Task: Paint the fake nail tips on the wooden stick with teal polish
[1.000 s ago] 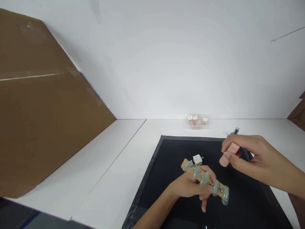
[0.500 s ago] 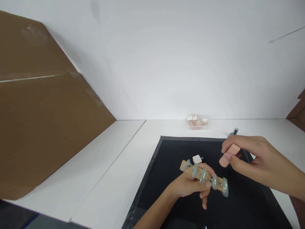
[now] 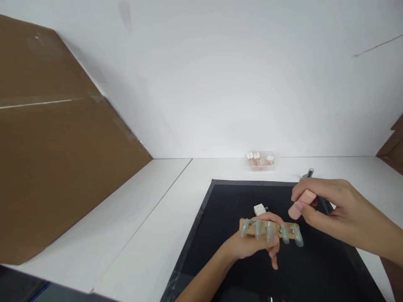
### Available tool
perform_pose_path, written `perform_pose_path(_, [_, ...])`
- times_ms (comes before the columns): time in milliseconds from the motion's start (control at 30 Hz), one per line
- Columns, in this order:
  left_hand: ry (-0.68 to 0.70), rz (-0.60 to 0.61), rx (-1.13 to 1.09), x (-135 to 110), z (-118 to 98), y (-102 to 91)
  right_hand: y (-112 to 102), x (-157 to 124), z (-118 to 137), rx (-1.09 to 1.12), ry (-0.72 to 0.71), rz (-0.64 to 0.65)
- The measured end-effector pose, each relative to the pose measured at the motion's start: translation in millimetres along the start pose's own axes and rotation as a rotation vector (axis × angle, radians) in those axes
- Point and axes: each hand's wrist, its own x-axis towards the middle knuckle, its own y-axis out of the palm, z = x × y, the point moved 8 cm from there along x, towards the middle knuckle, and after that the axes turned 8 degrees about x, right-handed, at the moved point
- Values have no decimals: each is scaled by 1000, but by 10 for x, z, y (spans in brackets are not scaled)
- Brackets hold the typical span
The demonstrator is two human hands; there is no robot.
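My left hand (image 3: 248, 245) grips a narrow wooden strip (image 3: 276, 227) from below, thumb on its near side. Several glossy, translucent green curved pieces, shaped like long false nail tips (image 3: 270, 232), are fixed across the strip. To the right and slightly above it, my right hand (image 3: 333, 209) pinches a short pink rounded block (image 3: 301, 204) between thumb and fingers. The block and the strip are apart. Just behind my left hand, a small white square block (image 3: 260, 209) with a green bit at its side lies on the black mat (image 3: 231, 199).
At the back, by the white wall, a clear plastic box (image 3: 267, 167) holds a few pink sticks with white square heads. A metal rod-like object (image 3: 310, 173) stands behind my right hand. A brown cardboard panel (image 3: 63, 142) leans on the left.
My left hand has turned the strip slightly, so it lies more level and its right end is higher. My right hand keeps the pink block almost in place.
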Motion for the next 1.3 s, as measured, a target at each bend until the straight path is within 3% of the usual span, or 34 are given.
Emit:
perform_pose_path(433, [-19,-14,72,17,13,12,5,17,32,32,-8,9])
perform_pose_path(800, [-45,-14,58,57,-21,48,98,43,45,216,34,162])
perform_pose_path(1100, [-33,-71,-33,46,-24,29,69,30,40,191,30,106])
perform_pose_path(1300, [46,-36,-18,38,-50,32,69,19,27,150,18,93])
